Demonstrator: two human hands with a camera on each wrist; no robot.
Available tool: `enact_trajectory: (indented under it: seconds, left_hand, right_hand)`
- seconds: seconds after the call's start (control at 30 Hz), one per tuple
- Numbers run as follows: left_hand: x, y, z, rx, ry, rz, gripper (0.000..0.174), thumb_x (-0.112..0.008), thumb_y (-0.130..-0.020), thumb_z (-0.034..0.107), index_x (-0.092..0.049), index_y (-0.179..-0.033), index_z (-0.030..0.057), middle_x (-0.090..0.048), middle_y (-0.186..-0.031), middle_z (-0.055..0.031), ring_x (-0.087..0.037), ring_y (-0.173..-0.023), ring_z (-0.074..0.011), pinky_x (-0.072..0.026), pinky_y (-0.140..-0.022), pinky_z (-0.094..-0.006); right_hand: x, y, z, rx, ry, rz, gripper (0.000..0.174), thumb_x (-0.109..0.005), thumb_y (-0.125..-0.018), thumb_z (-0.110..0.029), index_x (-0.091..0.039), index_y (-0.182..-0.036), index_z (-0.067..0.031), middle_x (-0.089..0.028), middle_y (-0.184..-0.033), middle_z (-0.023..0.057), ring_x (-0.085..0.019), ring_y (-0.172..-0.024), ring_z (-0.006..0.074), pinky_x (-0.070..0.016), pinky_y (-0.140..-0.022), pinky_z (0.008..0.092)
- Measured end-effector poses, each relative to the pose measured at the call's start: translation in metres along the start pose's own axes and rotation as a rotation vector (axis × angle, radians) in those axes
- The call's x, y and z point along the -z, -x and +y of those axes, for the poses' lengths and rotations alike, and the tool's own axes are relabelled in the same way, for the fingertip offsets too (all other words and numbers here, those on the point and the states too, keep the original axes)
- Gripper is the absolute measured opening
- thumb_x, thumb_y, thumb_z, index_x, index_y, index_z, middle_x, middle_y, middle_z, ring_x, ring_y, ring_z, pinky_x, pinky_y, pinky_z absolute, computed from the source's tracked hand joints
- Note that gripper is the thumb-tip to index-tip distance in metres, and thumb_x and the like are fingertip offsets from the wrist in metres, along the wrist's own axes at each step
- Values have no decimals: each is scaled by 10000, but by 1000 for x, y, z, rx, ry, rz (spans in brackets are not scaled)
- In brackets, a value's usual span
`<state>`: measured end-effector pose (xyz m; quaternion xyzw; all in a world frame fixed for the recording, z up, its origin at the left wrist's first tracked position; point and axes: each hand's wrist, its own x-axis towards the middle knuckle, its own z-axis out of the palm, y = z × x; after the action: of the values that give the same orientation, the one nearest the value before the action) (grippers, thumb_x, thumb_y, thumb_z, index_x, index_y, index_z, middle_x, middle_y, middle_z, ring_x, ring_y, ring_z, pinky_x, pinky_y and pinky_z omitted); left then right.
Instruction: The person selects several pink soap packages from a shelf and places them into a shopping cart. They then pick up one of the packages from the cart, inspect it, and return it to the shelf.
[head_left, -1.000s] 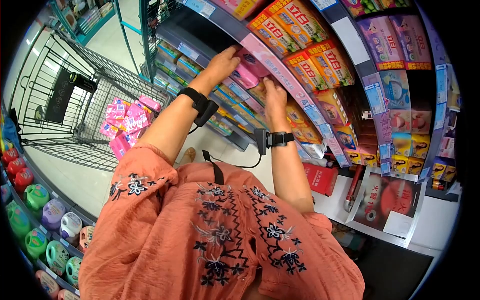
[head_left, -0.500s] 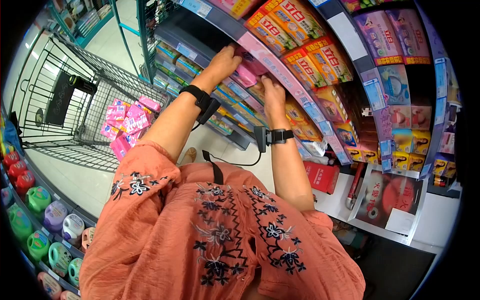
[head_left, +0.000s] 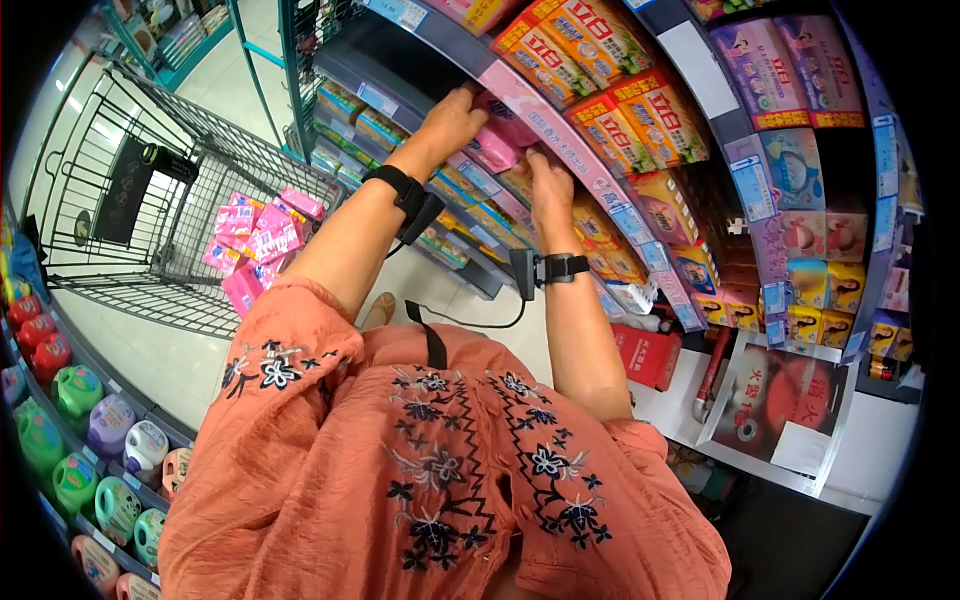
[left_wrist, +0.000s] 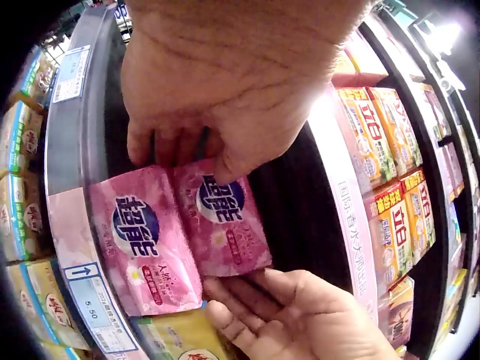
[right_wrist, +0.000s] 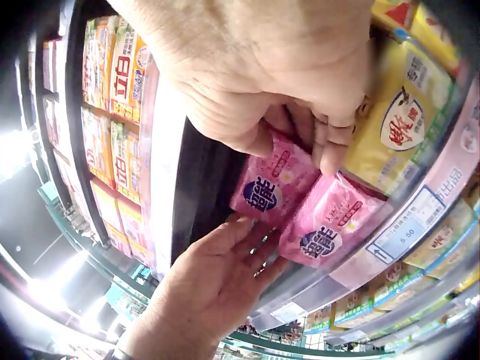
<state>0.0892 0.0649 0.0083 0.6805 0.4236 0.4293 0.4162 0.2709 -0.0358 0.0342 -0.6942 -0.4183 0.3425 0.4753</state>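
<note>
Two pink-wrapped soap packs, a front one [left_wrist: 161, 277] and a rear one [left_wrist: 232, 251], lie side by side on a dark shelf. My left hand [head_left: 450, 128] holds them at one end, its thumb on the rear pack and its other fingers bent down at the ends. From the opposite end my right hand [head_left: 550, 200] grips the pair, fingertips right at the wrappers. In the right wrist view, a yellow soap pack [right_wrist: 394, 120] lies beside my right fingers. The undersides of the pink packs are hidden.
A wire shopping cart [head_left: 190, 325] stands at the left with several pink packs [head_left: 270, 240] in it. Orange soap boxes [head_left: 655, 120] fill the shelf above. Detergent bottles [head_left: 75, 395] line the lower left. A red box [head_left: 645, 355] sits at the right.
Both hands stay on the pink soap packs, shifting only very slightly. The head view moves a little.
</note>
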Motion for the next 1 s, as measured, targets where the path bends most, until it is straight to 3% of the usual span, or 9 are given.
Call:
enact_trajectory:
  seconds: [0.13,0.33,0.43,0.53,0.63,0.73,0.87,1.0]
  left_hand:
    - [-2,-5,-2,24,-19,-64,522,-533,-877,219,-504,-1340,-20,-580,-1253,-329,-537,-1198,-465,-427,-1046,-471]
    - [-6,-5,-7,14,-13,-52,541,-522,-873,213,-497,-1361,-16,-563,-1292,-326,-525,-1226,-457,-422,-1058,-468]
    - [-2,2,-2,-16,4,-17,558,-546,-880,216,-483,-1385,-13,-546,-1329,-311,-517,-1249,-442,-420,-1068,-454]
    - [9,14,-6,-30,55,10,585,-585,-893,229,-464,-1412,-11,-526,-1378,-288,-507,-1293,-407,-416,-1087,-424]
    - [16,28,-21,34,169,23,597,-607,-953,202,-396,-1468,-14,-486,-1456,-252,-464,-1378,-338,-380,-1130,-383]
    - [26,41,-20,92,239,-37,616,-609,-966,195,-365,-1495,-6,-457,-1495,-229,-431,-1409,-314,-368,-1145,-378]
    - [44,55,-22,167,258,-31,613,-617,-975,225,-375,-1482,-21,-485,-1469,-224,-463,-1383,-308,-393,-1121,-371]
    - [92,76,-54,284,260,106,532,-621,-983,241,-468,-1415,-28,-597,-1345,-166,-571,-1242,-231,-449,-1045,-325]
  right_hand:
    - [5,-4,3,-112,62,24,250,-645,-933,-287,-691,-1041,-66,-695,-958,31,-657,-821,144,-462,-671,309]
    - [1,3,-1,-100,3,33,280,-666,-916,-310,-685,-1060,-70,-689,-938,11,-664,-814,140,-471,-679,317]
    - [4,4,1,-86,46,48,277,-655,-933,-278,-676,-1069,-38,-691,-947,30,-660,-814,145,-495,-695,320]
    - [3,15,1,51,-184,2,275,-620,-963,-229,-669,-1080,15,-700,-972,76,-667,-847,161,-532,-719,319]
    - [4,26,-1,-23,-237,-44,277,-549,-978,-124,-610,-1155,79,-677,-1084,128,-676,-933,203,-566,-742,296]
    - [-5,37,-6,-19,-296,-55,317,-544,-986,-131,-562,-1184,115,-659,-1134,163,-682,-960,223,-576,-742,304]
    - [-13,46,-16,-70,-316,-126,321,-549,-994,-134,-530,-1241,70,-653,-1129,160,-685,-935,202,-574,-700,268]
    - [-29,57,-17,-117,-323,-224,330,-551,-996,-152,-514,-1263,38,-643,-1117,159,-683,-897,203,-574,-694,288]
